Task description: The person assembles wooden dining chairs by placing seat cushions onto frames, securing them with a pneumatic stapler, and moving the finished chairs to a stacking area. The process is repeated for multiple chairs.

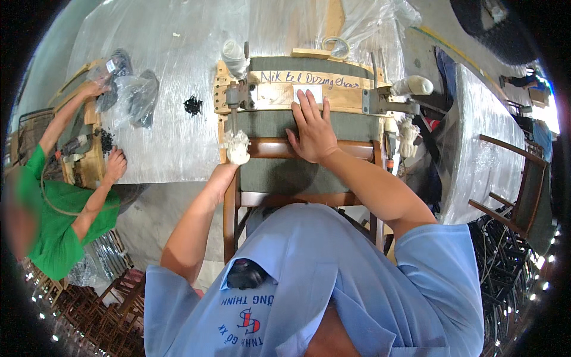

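Note:
My right hand (312, 130) lies with fingers spread, its fingertips on a small white card (307, 94) on the light wooden bar (273, 94). Its palm rests over the dark grey-green padded panel (267, 126) of a brown wooden chair (231, 211). My left hand (222, 180) is at the chair's left post, just below a clamp handle wrapped in white (237, 147); its fingers are hidden, so its grip does not show. Metal clamps (239, 95) sit at both ends of the bar, the right one with a white-wrapped handle (412, 86).
A plastic-covered table (172, 160) carries a pile of black bits (193, 106) and a tape roll (336, 47). At left, a person in green (74, 223) works beside plastic-bagged dark pieces (135, 98) and a power tool (76, 144). Another chair (526, 190) stands at right.

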Motion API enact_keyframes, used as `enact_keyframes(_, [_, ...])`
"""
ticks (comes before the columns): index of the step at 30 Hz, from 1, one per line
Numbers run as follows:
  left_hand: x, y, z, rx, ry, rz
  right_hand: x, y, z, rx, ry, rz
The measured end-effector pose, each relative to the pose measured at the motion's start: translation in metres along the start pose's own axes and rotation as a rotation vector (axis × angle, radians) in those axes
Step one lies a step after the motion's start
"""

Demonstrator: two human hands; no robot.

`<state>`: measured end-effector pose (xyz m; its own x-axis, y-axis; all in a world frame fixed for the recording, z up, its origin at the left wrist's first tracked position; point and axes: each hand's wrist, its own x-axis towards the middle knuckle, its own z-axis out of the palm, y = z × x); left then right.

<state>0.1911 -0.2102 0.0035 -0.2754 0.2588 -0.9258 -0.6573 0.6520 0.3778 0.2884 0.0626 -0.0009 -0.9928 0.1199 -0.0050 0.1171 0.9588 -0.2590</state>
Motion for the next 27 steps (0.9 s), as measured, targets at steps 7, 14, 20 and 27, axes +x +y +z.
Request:
enact_keyframes(7, [0.028,-0.032,0.003,0.068,0.120,0.500,-0.003,0.001,0.006,0.036,-0.052,0.030])
enact_keyframes(14, [-0.002,0.004,0.009,-0.138,-0.179,0.045,-0.013,0.017,0.007,0.028,0.124,0.009])
enact_keyframes(20, [0.021,-0.019,-0.012,-0.278,-0.286,-0.069,-0.003,-0.003,0.008,0.011,0.170,0.020])
enact_keyframes(27, [0.035,-0.040,-0.012,-0.322,-0.196,0.061,0.023,-0.089,0.029,-0.006,0.220,0.049])
